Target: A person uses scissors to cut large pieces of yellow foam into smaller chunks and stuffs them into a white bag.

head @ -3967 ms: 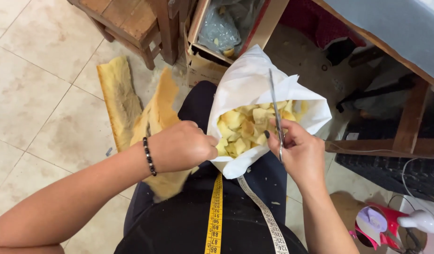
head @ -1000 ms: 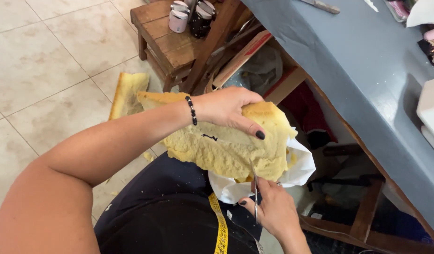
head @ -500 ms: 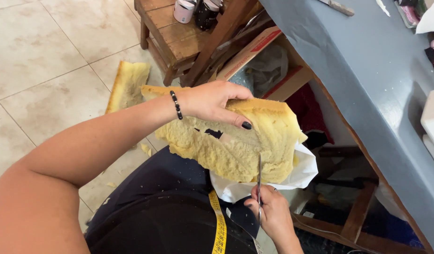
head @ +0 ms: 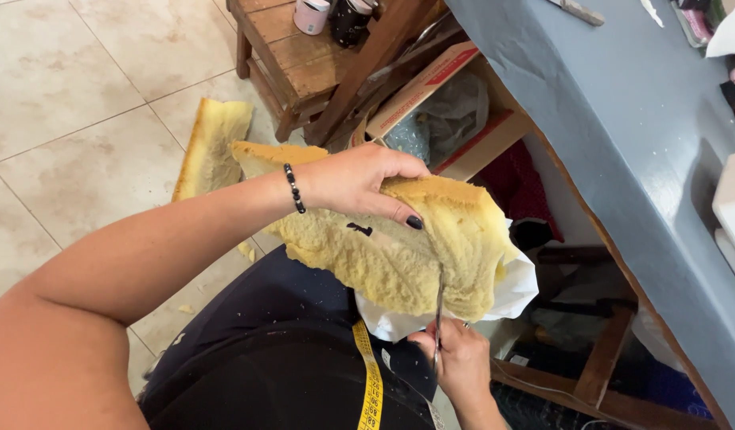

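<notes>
Draping over the lap, the yellow foam slab (head: 399, 263) is held up by the left hand (head: 355, 181), fingers clamped across its top edge so it hangs taut over the white bag (head: 515, 291) where cuttings can fall. Below, the right hand (head: 455, 362) is closed on scissors (head: 438, 318) biting upward into the foam. Another foam piece (head: 212, 147) lies on the tiled floor (head: 73, 103).

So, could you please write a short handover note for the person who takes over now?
Left hand: holds the yellow foam slab from above, over the lap.
Right hand: grip closed on scissors, blades entering the slab's lower edge.
White bag sits under the slab. A second foam piece lies on the tiled floor.
Done: a cut started at the edge; crumbs on the lap.
Left: most of the slab is uncut.
</notes>
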